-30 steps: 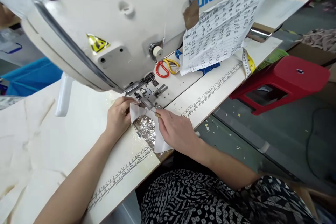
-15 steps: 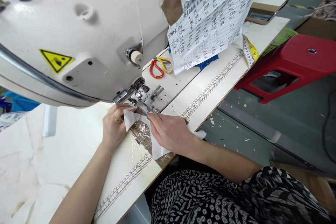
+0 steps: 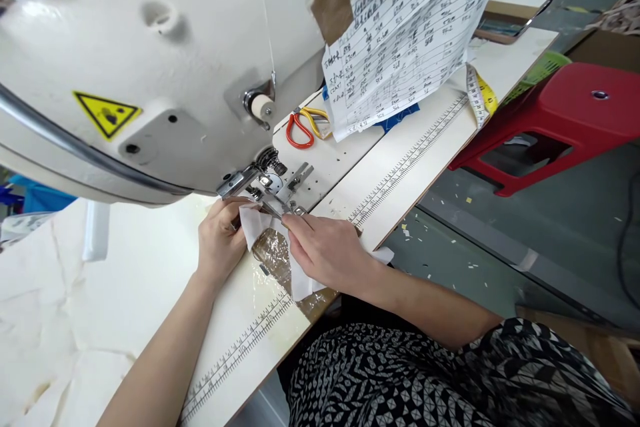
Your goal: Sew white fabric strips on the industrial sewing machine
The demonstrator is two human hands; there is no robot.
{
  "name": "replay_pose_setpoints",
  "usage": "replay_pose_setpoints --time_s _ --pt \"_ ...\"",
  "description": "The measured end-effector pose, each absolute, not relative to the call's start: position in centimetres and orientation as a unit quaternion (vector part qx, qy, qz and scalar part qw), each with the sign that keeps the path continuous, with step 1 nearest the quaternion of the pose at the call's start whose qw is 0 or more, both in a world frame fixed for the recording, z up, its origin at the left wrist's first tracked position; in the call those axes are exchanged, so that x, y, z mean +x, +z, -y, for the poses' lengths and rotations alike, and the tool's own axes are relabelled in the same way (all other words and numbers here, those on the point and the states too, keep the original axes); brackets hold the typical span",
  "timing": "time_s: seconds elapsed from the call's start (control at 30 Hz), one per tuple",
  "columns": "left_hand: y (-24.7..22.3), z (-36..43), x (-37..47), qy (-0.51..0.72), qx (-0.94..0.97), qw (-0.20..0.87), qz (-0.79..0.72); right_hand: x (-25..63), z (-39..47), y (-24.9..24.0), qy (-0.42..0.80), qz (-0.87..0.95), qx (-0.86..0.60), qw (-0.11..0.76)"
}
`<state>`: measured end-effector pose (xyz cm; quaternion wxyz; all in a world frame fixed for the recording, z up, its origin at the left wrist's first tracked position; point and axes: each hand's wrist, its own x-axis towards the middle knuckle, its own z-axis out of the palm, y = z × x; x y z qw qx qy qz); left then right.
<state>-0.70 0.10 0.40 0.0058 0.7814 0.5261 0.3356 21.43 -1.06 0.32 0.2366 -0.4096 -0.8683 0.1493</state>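
Note:
A white fabric piece [image 3: 301, 278] lies at the front of the sewing machine [image 3: 200, 73], its upper edge by the presser foot [image 3: 271, 201]. My left hand [image 3: 223, 235] is closed on the fabric's left end, close to the foot. On the other side, my right hand [image 3: 327, 248] pinches the fabric just right of the foot, its fingertips beside the metal. Part of the fabric hangs below the right hand and a corner shows past the wrist. Brown tape [image 3: 274, 255] covers the table between the hands. The needle's tip is hidden.
Red-and-yellow-handled snips [image 3: 303, 130] lie behind the foot. A handwritten sheet [image 3: 405, 47] hangs from the machine. Printed rulers [image 3: 407, 163] run along the table's front edge, with a tape measure [image 3: 480, 97] at the far end. A red stool [image 3: 585, 107] stands to the right.
Both hands keep their hold on the fabric beside the presser foot. The whole view has shifted very slightly; the fabric's left part looks a little narrower.

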Motion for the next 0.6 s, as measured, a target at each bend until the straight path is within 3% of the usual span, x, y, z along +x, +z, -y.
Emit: replay_pose_setpoints --time_s 0.6 --pt "0.33 -0.37 -0.41 0.331 0.747 0.027 -0.576 21.42 1.09 0.54 0.145 0.872 -0.412 0.222"
